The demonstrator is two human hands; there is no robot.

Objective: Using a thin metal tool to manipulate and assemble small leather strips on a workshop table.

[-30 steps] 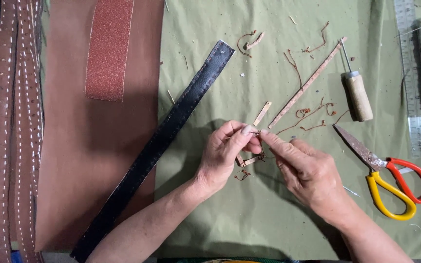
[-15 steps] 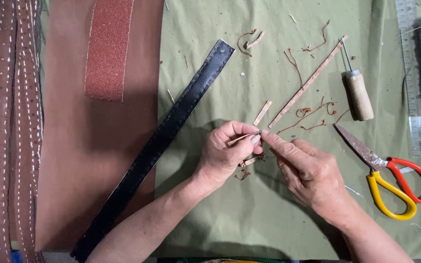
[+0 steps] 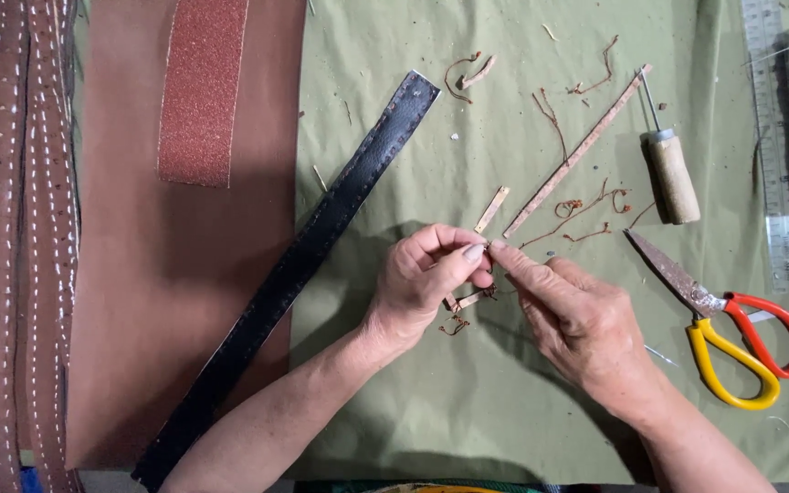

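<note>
Fingers (image 3: 473,253) pinch thread; one scissors (image 3: 732,329), one awl (image 3: 670,175).

black strap (image 3: 312,251) — matt stitched leather | awl (image 3: 671,175) — cork-like handle | scissors (image 3: 732,324) — glossy plastic grips, dull metal blades

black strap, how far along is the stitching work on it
Done: the black strap already shows a stitch line along its edges, and thread scraps lie scattered on the green cloth. In hand: the left hand and right hand pinch something tiny at their fingertips, too small to identify. Left: cannot tell; scissors and awl lie untouched.
</note>
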